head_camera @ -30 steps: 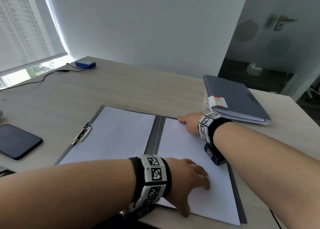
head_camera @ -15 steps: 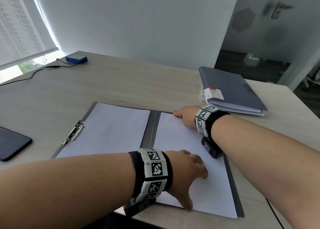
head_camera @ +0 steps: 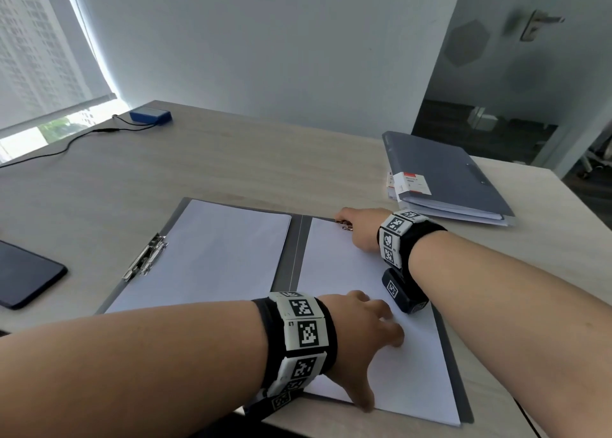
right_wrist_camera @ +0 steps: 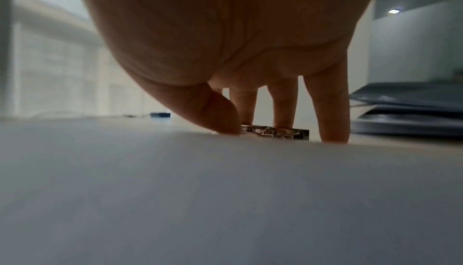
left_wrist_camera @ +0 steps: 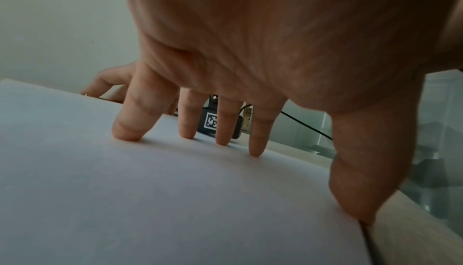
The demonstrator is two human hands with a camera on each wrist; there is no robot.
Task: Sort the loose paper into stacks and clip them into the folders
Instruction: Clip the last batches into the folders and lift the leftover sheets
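A grey folder [head_camera: 295,255] lies open on the table. Its left half holds a white paper stack [head_camera: 215,255] with a metal clip [head_camera: 145,257] at the left edge. My left hand [head_camera: 361,335] presses spread, straight fingertips [left_wrist_camera: 126,132] on the right paper stack [head_camera: 334,265] near its front edge. My right hand [head_camera: 361,229] is at that stack's far edge. Its thumb [right_wrist_camera: 220,118] and fingers pinch a small metal clip [right_wrist_camera: 275,131], which also shows in the head view as the clip [head_camera: 344,224].
Closed grey folders [head_camera: 447,176] with paper inside lie stacked at the back right. A dark phone [head_camera: 23,275] lies at the left edge. A blue box [head_camera: 150,115] with a black cable [head_camera: 66,142] sits at the far left. The table's front edge runs under my forearms.
Both hands stay where they were on the right stack. Only the head view has shifted slightly.
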